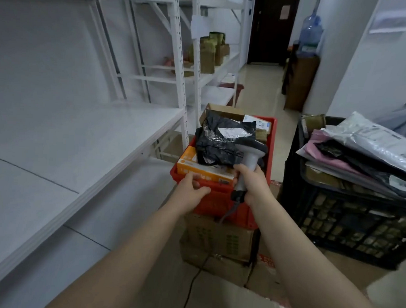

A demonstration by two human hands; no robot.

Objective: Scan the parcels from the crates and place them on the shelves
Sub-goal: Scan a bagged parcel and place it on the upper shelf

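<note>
No legible text on labels

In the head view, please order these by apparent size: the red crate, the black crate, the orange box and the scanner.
1. black crate, although the frame edge cuts it off.
2. red crate.
3. orange box and scanner look alike; the box is partly covered, so unranked.
</note>
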